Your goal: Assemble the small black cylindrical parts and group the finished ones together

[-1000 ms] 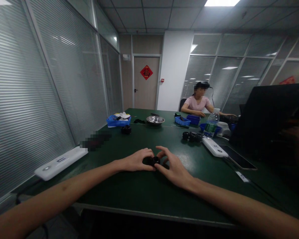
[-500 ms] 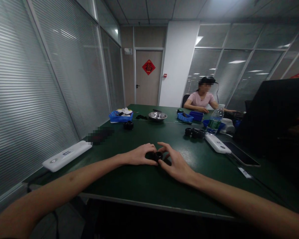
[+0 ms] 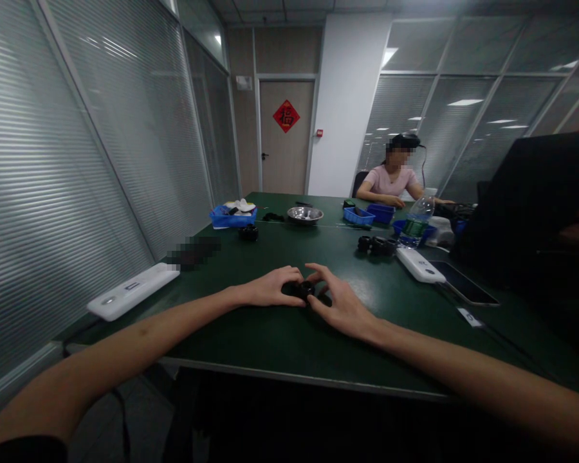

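Note:
A small glossy black round part (image 3: 307, 289) is at the middle of the green table, partly hidden by fingers. My left hand (image 3: 274, 287) curls around its left side, thumb in front and fingers behind. From the right, my right hand (image 3: 341, 301) grips the same part, its thumb at the front edge and its index finger arched above. Both hands rest low over the tabletop. The exact kind of part is too dark and small to make out.
Similar black round parts (image 3: 377, 245) stand to the right, and another (image 3: 248, 233) to the left. Further back are a steel bowl (image 3: 305, 216), blue trays (image 3: 358, 217) and a blue basket (image 3: 233, 218). A water bottle (image 3: 417, 222), white power bank (image 3: 421, 265) and phone (image 3: 466, 283) lie rightward. A person (image 3: 390, 183) sits beyond.
The whole view has shifted, so the scene sits slightly higher in the picture. Both hands keep nearly the same hold on the black round part, which seems tilted a little differently.

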### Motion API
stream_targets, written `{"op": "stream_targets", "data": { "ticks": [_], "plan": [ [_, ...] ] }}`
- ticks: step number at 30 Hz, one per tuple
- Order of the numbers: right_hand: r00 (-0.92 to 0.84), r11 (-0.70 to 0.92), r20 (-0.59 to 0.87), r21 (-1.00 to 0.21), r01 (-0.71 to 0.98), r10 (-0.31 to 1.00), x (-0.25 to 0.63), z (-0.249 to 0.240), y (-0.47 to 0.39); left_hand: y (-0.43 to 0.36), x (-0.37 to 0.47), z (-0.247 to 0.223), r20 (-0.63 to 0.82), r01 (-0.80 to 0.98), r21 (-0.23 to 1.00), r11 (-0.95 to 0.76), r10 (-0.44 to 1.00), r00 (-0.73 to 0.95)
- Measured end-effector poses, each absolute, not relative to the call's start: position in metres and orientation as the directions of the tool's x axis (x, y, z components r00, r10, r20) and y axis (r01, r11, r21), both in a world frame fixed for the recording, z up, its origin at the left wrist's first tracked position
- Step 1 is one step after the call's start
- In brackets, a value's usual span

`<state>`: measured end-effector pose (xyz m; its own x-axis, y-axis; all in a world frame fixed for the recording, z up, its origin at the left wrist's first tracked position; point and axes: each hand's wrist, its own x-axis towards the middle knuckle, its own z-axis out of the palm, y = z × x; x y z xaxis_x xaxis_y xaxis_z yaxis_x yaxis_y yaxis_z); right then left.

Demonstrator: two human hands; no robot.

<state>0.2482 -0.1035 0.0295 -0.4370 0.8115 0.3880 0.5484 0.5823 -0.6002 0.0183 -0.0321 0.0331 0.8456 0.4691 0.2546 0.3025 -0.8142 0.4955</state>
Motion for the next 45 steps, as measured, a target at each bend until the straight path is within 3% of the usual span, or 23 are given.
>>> {"op": "stream_targets", "data": {
  "ticks": [45],
  "plan": [
    [-0.444, 0.622, 0.436, -0.568, 0.539, 0.783, 0.25, 0.0209, -0.0972, -0.0345, 0.0167, 0.0347, 0.244, 0.311, 0.486, -0.817, 0.468, 0.849]
  ]
}}
